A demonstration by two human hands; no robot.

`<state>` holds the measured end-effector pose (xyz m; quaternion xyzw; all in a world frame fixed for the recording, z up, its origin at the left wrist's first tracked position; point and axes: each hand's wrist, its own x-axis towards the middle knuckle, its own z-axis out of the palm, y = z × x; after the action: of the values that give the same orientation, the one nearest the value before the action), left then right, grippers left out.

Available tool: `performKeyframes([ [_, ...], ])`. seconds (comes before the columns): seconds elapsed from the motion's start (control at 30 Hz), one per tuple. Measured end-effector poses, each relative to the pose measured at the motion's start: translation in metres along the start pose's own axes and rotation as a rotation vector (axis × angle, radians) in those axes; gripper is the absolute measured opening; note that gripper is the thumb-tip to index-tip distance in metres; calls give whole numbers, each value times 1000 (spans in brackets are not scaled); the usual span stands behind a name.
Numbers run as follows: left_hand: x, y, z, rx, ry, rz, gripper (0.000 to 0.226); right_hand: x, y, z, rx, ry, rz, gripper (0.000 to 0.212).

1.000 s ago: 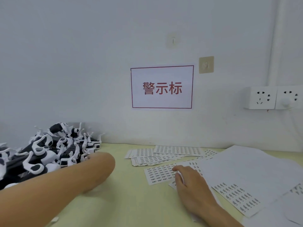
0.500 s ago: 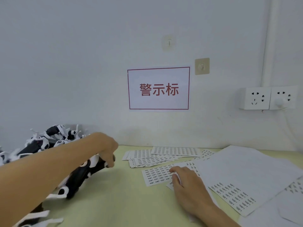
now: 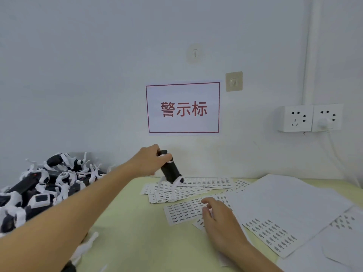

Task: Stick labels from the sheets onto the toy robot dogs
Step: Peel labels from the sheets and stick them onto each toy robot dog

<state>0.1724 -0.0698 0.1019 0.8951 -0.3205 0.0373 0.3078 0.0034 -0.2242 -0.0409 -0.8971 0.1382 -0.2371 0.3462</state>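
The left hand (image 3: 150,160) grips a toy robot dog (image 3: 170,169); below it, the right hand (image 3: 220,222) rests with relaxed fingers on a label sheet (image 3: 182,211).

Print on the label sheets (image 3: 184,212) is too small to read.

A pale green table (image 3: 137,242) — label sheets (image 3: 188,211) fanned mid-right, toy robot dogs (image 3: 45,189) heaped at left.
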Motion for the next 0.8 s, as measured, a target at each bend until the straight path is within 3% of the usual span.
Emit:
performKeyframes([
  [0.1, -9, 8, 29, -404, -25, -23, 27, 1, -2, -2, 95, 31, 47, 35],
  [0.2, -20, 12, 54, -597, -12, 19, 26, 2, -3, -4, 198, 65, 96, 37],
  [0.4, -40, 16, 86, -437, 71, 205, 47, 3, -4, -7, 260, 196, 99, 29],
  [0.57, -53, 29, 110, -40, 253, 267, 59, 5, -7, -12, 321, 315, 31, 22],
  [0.8, -76, 53, 155, -77, 290, 270, 45, 14, -12, -28, 496, 164, 114, 25],
])
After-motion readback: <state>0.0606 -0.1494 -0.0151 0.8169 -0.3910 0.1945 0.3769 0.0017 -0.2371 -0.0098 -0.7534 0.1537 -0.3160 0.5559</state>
